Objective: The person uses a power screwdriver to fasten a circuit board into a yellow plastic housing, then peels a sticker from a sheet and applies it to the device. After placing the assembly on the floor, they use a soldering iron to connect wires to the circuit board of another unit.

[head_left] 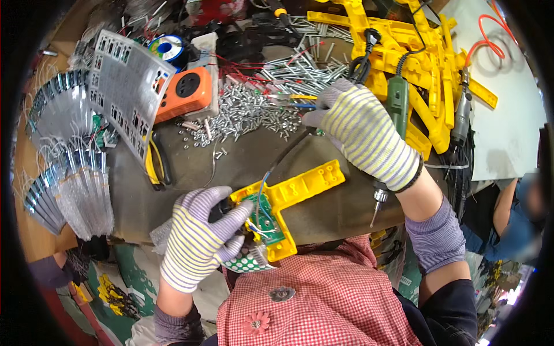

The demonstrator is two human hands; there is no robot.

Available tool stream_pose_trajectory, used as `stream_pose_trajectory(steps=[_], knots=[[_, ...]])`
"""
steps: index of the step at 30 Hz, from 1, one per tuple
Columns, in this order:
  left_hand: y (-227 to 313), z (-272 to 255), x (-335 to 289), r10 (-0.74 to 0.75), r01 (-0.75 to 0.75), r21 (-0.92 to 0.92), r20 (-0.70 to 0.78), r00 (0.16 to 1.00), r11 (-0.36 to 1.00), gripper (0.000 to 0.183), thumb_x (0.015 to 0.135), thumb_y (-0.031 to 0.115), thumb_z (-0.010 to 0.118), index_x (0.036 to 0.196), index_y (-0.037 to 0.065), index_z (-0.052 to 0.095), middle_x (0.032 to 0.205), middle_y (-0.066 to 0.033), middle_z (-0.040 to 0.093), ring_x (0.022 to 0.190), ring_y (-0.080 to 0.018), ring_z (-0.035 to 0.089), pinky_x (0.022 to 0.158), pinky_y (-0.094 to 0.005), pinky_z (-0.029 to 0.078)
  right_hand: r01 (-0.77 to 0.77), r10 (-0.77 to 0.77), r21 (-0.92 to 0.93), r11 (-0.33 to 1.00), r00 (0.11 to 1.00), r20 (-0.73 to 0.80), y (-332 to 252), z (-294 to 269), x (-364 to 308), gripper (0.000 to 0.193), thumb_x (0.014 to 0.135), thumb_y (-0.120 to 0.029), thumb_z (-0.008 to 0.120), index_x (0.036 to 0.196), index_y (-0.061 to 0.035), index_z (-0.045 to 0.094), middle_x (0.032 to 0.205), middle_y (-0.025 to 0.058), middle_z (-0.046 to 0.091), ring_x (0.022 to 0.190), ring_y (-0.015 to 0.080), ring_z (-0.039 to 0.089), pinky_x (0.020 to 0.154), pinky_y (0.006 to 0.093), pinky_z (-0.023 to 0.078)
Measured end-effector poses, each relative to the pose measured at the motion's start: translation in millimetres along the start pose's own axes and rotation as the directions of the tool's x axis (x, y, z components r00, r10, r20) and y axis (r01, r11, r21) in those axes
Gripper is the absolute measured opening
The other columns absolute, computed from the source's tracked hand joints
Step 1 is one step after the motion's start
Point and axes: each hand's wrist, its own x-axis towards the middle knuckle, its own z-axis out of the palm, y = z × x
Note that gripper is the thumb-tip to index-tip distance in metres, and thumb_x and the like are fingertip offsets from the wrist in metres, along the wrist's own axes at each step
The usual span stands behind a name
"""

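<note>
Cluttered bench (329, 212), yellow housing (311, 181) — green board (276, 233) inside — against left fingers (235, 218)

A blue-rimmed spool (173, 56) is resting near an orange box (198, 99). Yellow-and-black pliers (152, 165) are lying on the dark table (248, 158). Clear bags (86, 199) are fanning out at left, and another person (519, 213) is showing at the right edge.
</note>
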Motion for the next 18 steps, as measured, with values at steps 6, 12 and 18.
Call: stream_pose_trajectory(steps=[6, 12, 18], knots=[[-17, -12, -11, -0.122, 0.121, -0.038, -0.012, 0.993, 0.992, 0.061, 0.061, 0.016, 0.078, 0.121, 0.014, 0.070, 0.116, -0.0168, 0.060, 0.101, -0.0357, 0.060, 0.089, -0.0448, 0.049, 0.012, -0.012, 0.058, 0.998, 1.000, 0.003, -5, 15, 16, 0.023, 0.072, -0.011, 0.074, 0.095, -0.0116, 0.072, 0.096, 0.0079, 0.060, 0.094, 0.0292, 0.058, 0.083, 0.0412, 0.049], [-19, -11, 2, -0.237, 0.140, -0.348, -0.256, 0.937, 0.927, 0.047, 0.073, 0.012, 0.070, 0.119, 0.005, 0.068, 0.113, -0.0148, 0.062, 0.106, -0.0345, 0.059, 0.094, -0.0421, 0.048, -0.023, 0.023, -0.010, 1.000, 1.000, 0.016, -3, 13, 13, 0.023, 0.068, -0.010, 0.077, 0.089, -0.0101, 0.068, 0.099, 0.0075, 0.061, 0.099, 0.0308, 0.058, 0.085, 0.0427, 0.049], [-11, 2, 28, -0.122, 0.072, -0.211, -0.235, 0.964, 0.975, 0.034, 0.078, 0.003, 0.067, 0.112, 0.007, 0.070, 0.101, -0.0108, 0.068, 0.097, -0.0318, 0.063, 0.093, -0.0423, 0.047, 0.082, -0.061, 0.149, 0.985, 0.988, -0.144, -3, 10, 7, 0.011, 0.075, -0.019, 0.070, 0.086, -0.0146, 0.070, 0.095, 0.0034, 0.062, 0.098, 0.0250, 0.060, 0.082, 0.0394, 0.050]])
